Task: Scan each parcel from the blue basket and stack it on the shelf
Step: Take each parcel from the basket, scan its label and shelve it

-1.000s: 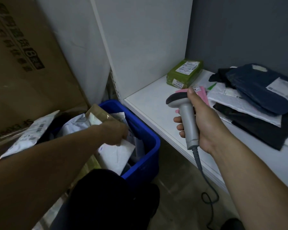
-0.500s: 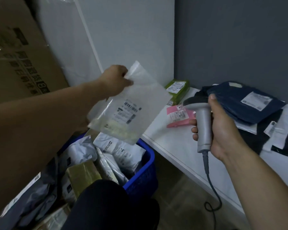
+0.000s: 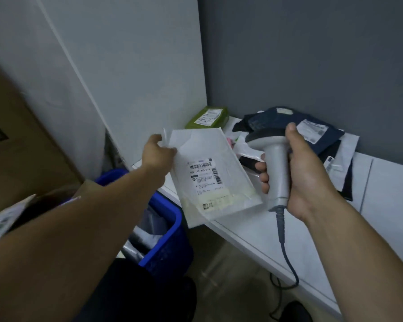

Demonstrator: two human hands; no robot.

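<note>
Carried rightward and lower since half a second ago, the white flat plastic mailer parcel [image 3: 209,177] now hangs over the front edge of the white shelf [image 3: 382,194], just beside the grey pistol-shaped handheld scanner [image 3: 276,168], where before it was held up over the blue plastic basket [image 3: 170,219]; the left hand [image 3: 157,154] pinches the parcel's upper left corner, with the printed barcode label facing the camera; the right hand [image 3: 305,177] is wrapped round the scanner's handle, thumb laid on the back of its dark head, which points left toward the parcel; a dark cable [image 3: 286,259] runs from the handle's base down past the shelf edge to the floor; the basket stands on the floor below and left of the parcel, against the shelf's side, with more pale packets in it; at the back of the shelf lie a green wrapped parcel [image 3: 207,117] in the corner and a loose pile of dark navy and white mailer bags [image 3: 312,133] behind the right hand; a large brown cardboard box [image 3: 21,147] stands at the left.
</note>
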